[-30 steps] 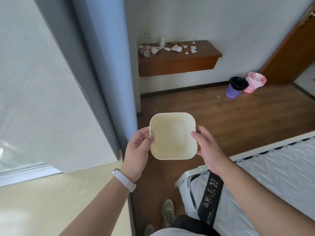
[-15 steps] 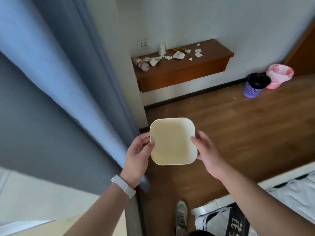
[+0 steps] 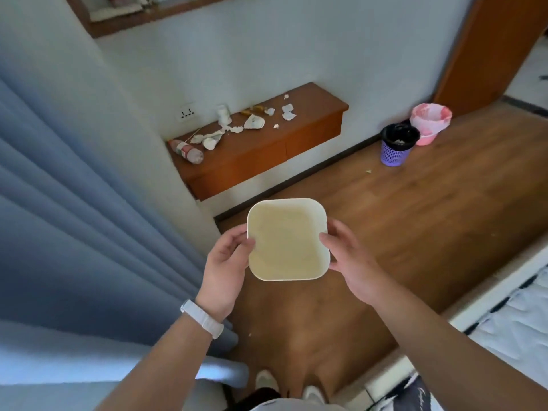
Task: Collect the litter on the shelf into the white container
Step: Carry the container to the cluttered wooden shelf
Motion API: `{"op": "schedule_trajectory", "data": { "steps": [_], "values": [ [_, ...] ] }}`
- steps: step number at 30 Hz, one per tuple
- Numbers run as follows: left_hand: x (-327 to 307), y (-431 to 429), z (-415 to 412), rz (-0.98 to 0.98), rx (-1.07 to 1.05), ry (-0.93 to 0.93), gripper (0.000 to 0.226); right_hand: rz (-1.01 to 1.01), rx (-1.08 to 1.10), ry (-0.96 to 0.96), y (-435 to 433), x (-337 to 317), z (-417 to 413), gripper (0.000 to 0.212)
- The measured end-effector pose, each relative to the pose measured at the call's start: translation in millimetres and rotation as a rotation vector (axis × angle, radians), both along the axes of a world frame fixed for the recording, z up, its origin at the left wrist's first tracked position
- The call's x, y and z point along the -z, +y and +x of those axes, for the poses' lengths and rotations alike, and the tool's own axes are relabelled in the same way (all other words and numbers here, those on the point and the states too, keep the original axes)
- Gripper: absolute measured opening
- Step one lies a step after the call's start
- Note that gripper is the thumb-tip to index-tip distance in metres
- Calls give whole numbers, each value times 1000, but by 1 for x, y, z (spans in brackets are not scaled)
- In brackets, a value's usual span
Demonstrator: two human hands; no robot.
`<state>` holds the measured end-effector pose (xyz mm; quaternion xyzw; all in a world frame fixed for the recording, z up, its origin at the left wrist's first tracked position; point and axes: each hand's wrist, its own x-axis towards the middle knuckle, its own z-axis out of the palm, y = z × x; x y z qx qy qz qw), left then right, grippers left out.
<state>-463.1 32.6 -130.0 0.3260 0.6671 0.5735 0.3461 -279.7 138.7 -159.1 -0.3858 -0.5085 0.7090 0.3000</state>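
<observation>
White container (image 3: 286, 241), square with rounded corners and nothing inside, is held level between both hands, its open top facing up toward the camera. Left hand (image 3: 226, 271) grips its left edge, thumb hooked over the rim and fingers curled beneath; right hand (image 3: 353, 262) grips the opposite edge the same way, thumb on the rim. A white watch band (image 3: 201, 318) circles the left wrist. Directly below the hands lies a wooden floor (image 3: 415, 232), and the toes of pale shoes (image 3: 265, 379) show under the forearms. Left of the left hand hangs a blue pleated curtain (image 3: 74, 232); off to the right of the right forearm is the corner of a white quilted mattress (image 3: 519, 321). Well beyond the hands, a brown wall-mounted shelf (image 3: 296, 137) carries the litter: a plastic bottle (image 3: 186, 150) lying on its side at the left end, a crushed paper cup (image 3: 254, 122) near the middle, and torn paper scraps (image 3: 288, 111) scattered farther right. A wall socket (image 3: 186, 112) sits just above the shelf's left part. Far beyond the right hand, a purple basket (image 3: 396, 149) and a pink bin (image 3: 430, 123) stand touching on the floor beside an orange-brown door (image 3: 489, 48).
</observation>
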Motion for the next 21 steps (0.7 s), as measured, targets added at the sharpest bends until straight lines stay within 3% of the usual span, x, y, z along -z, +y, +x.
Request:
{"op": "schedule_trajectory", "data": {
  "steps": [12,21],
  "values": [
    [31,157,-34,-57,329,-117,32,32,315,-106,102,17,-3,29],
    [39,277,-125,-76,375,-179,30,-11,363,-148,207,8,-90,27]
  ]
}}
